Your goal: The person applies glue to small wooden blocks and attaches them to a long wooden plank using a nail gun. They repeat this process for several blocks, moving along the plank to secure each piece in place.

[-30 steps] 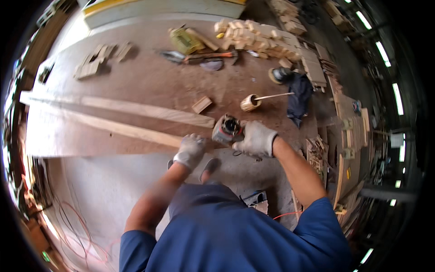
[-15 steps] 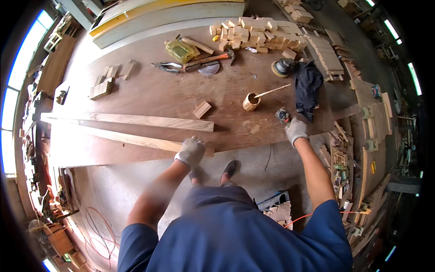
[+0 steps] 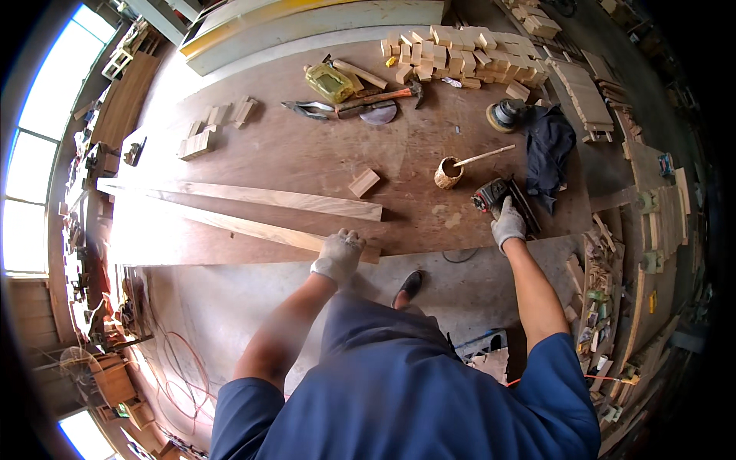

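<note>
While the head view shows the whole bench, any marking on the power tool [image 3: 491, 195] is too small to read. This tool, dark with a red and grey front, is at the right part of the table [image 3: 284, 149], between the cup [image 3: 448, 176] with a stick and the near edge. The gloved right hand [image 3: 507, 224] grips its rear end, and some fingers are hidden behind it. The gloved left hand [image 3: 340, 255] lies with bent fingers over the right end of the near wooden strip [image 3: 253, 226], covering part of it; whether it grips, I cannot tell. The far ends of both strips fade into glare, and the dark rim cuts off the room. The brown table top is worn and stained; below it is a grey concrete floor [image 3: 230, 307], and at left there is a bright window [image 3: 38, 169].
</note>
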Motion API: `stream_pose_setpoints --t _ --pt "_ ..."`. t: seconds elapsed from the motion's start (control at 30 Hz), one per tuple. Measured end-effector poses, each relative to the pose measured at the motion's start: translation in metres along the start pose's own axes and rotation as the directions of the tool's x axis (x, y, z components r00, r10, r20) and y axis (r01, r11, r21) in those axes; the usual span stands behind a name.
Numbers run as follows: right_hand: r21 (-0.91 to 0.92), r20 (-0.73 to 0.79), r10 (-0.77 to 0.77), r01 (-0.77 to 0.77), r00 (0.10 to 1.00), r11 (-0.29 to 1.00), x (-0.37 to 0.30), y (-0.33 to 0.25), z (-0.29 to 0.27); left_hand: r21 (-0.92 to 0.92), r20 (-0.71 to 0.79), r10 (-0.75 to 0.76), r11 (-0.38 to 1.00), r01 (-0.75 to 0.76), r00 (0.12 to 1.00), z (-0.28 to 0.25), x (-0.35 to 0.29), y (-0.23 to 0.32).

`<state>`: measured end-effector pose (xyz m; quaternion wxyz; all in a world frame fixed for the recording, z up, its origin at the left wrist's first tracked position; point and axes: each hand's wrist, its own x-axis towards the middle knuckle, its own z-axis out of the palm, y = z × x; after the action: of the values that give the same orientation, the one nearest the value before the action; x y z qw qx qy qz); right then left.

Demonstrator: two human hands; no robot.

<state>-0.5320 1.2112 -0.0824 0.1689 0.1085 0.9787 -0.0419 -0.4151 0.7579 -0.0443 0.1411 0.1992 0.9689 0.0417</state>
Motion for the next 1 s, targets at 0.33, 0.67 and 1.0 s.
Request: stream_pose_setpoints --t 0.33,0.67,1.0 --pt "0.083 -0.424 -0.047 0.091 0.905 0.992 -0.065 -0.043 0.013 -0.405 -0.212 -0.209 0.908 0.108 0.955 -0.043 0.072 -0.057" --pt "0.768 -0.365 0.343 0.072 0.866 0.636 -0.024 -0.105 -0.007 -0.175 -0.019 -0.196 0.966 0.19 0.98 -0.025 0.154 -0.06" --pt "0.95 -0.06 0.273 -0.029 0.96 0.31 0.032 -0.134 -0.059 -0.748 -0.131 -0.256 0.659 0.074 0.958 -0.036 0.136 -0.051"
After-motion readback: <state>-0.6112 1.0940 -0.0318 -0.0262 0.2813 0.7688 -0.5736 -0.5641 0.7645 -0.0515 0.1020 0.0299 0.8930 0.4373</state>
